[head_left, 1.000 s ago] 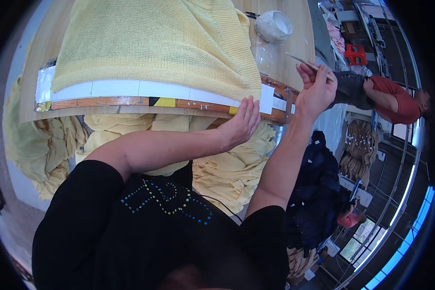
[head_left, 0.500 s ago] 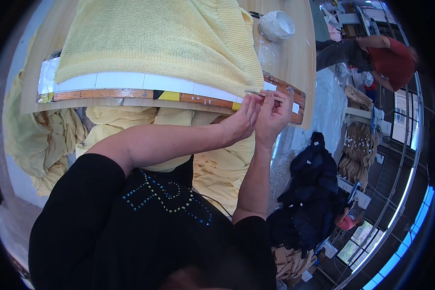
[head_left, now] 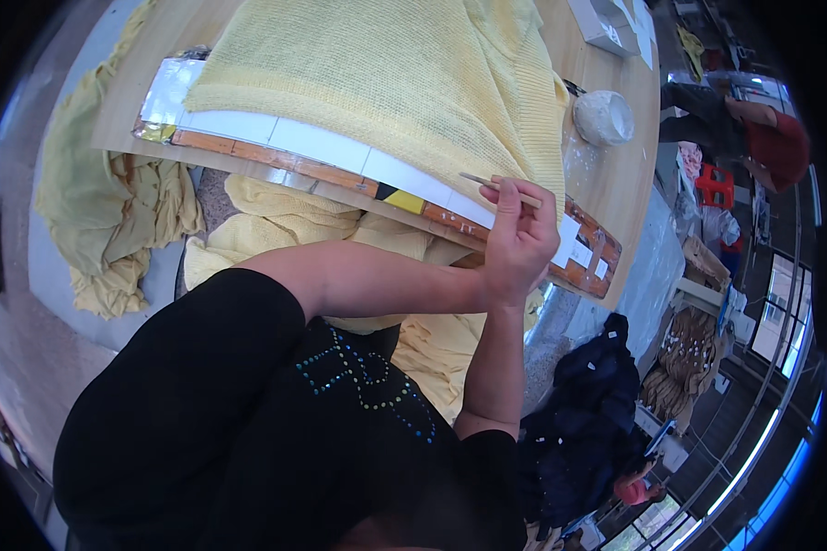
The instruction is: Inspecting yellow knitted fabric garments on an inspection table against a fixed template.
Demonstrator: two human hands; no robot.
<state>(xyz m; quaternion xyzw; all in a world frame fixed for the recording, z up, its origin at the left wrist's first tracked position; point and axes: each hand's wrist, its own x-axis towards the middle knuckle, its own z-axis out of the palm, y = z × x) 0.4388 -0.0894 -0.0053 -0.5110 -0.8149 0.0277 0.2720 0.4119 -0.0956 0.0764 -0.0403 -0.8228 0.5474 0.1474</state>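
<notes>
A pale yellow knitted garment (head_left: 368, 83) lies spread on the table, its ribbed edge (head_left: 544, 119) at the right. Beneath its near hem runs a wooden strip (head_left: 285, 163) with a white marked band (head_left: 317, 142). My right hand (head_left: 524, 225) is closed around a slender stick-like tool (head_left: 476, 178), the thin tip lying over the hem near its right corner. The tool's exact kind is too small to make out. My left forearm (head_left: 386, 275) crosses toward the right wrist; the left hand and its fingers are hidden behind it.
A white tub (head_left: 603, 118) stands on the table (head_left: 629, 165) to the right, with a white box (head_left: 606, 28) farther back. Yellow garments (head_left: 110, 211) hang at the left, and more yellow knitwear (head_left: 285, 216) lies below the near edge. Dark clothing (head_left: 583, 404) is heaped at right; a person (head_left: 772, 138) stands beyond.
The view has shifted, so the table appears lower and farther right. My left hand, visible beside the right one before, has gone behind the right wrist. My right hand still holds the tool.
</notes>
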